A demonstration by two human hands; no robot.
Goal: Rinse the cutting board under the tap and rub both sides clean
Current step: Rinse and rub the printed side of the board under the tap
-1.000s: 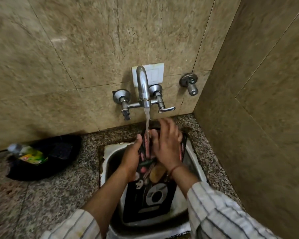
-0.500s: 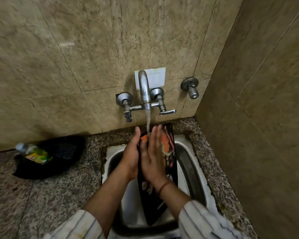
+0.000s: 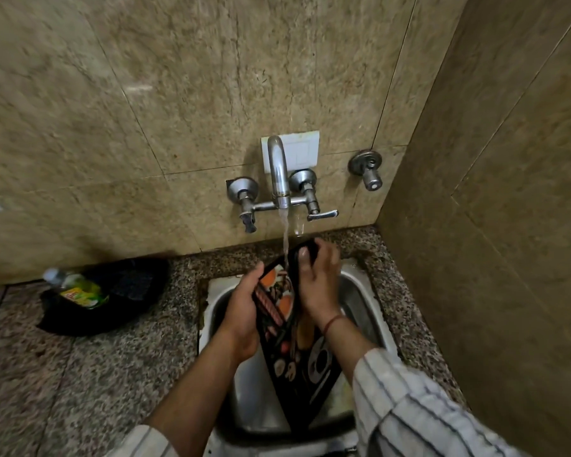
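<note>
A black cutting board (image 3: 297, 357) printed with food pictures stands tilted on edge inside the steel sink (image 3: 360, 301). Water runs from the chrome tap (image 3: 279, 173) onto the board's upper end. My left hand (image 3: 244, 311) grips the board's left edge, thumb on the printed face. My right hand (image 3: 317, 282) holds the top right corner, fingers curled over the far edge. The board's back side is hidden.
A speckled granite counter (image 3: 96, 374) surrounds the sink. At the left lies a black bag (image 3: 112, 295) with a green-labelled bottle (image 3: 80, 291) on it. A spare valve (image 3: 366, 169) sticks out of the tiled wall, and a side wall closes in on the right.
The board has turned from flat-facing to more edge-on under the stream. My right hand has slid from the printed face up to the top corner.
</note>
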